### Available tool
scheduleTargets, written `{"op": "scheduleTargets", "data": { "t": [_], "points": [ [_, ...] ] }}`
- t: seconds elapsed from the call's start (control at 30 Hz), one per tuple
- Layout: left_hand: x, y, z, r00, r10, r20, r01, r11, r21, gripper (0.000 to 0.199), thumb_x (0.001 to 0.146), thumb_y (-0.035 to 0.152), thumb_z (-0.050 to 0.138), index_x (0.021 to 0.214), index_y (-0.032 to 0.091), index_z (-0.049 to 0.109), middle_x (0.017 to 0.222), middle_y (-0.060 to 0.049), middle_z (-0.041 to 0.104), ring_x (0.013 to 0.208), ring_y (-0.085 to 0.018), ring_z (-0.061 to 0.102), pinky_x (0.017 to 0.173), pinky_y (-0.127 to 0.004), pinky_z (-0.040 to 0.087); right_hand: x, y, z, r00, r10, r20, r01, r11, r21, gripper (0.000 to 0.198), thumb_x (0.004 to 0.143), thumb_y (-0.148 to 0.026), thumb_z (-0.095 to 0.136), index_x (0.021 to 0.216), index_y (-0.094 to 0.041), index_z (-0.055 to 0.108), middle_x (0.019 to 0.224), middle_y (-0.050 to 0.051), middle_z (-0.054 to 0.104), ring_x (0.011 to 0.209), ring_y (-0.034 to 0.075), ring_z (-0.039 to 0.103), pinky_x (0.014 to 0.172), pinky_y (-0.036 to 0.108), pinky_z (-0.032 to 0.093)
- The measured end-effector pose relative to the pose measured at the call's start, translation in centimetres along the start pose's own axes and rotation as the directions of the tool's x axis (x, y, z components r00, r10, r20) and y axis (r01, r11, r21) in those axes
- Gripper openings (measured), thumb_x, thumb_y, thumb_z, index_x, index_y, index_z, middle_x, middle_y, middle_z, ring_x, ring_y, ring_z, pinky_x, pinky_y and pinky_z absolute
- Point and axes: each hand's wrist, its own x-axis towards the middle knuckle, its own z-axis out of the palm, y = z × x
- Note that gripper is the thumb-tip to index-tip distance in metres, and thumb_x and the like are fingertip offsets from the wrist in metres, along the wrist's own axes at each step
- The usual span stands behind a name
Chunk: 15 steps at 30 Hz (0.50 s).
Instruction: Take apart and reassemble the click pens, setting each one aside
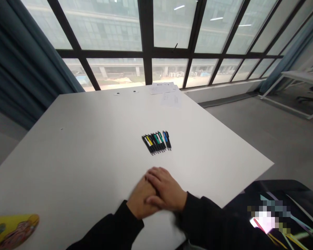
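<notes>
Left hand (139, 199) and right hand (169, 191) pressed together above near part of white table (99, 146), right laid over left. Right fingers close together; left fingers mostly hidden, can't tell if anything's inside. Black sleeves (122, 225) on both arms, some blur.

Pens (156, 144) just beyond the hands, not touched: side by side in a slanted row, flat on the table, tips toward near side. Mostly black, with white, yellow, green and blue parts. Two at the right end, one blue and black, sit slightly apart from the rest.

Near left: yellow item (5, 224) with printed picture, cut by frame. Near right: dark item (240, 196) with coloured strips beside it, part pixelated, can't tell what. Far edge: papers (170, 99). Beyond: window (106, 27), blue curtain (18, 59) left, second white table (297, 75) far right.
</notes>
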Motion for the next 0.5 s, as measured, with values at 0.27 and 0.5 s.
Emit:
{"op": "scheduleTargets", "data": {
  "t": [0.27,0.5],
  "points": [
    [-1.8,-5.8,-2.6,0.934,-0.323,-0.151,0.352,0.902,0.250,0.083,0.091,0.066,0.045,0.155,0.015,0.033,0.162,-0.020,0.029,0.150,-0.043,0.023,0.116,-0.066,0.023,-1.0,3.8,-3.0,0.988,0.146,0.052,-0.131,0.966,-0.224,0.088,0.086,-0.077,0.047,0.150,-0.016,0.041,0.158,0.020,0.036,0.148,0.038,0.027,0.120,0.059,0.019],
    [-1.7,-5.2,-2.1,0.949,-0.308,-0.067,0.314,0.899,0.306,0.089,0.085,0.075,0.045,0.154,0.019,0.038,0.162,-0.016,0.031,0.148,-0.047,0.023,0.114,-0.070,0.021,-0.7,3.1,-2.7,0.967,0.237,0.092,-0.199,0.931,-0.306,0.085,0.088,-0.076,0.044,0.153,-0.023,0.038,0.161,0.016,0.034,0.149,0.039,0.025,0.120,0.061,0.015]
  ]
}}
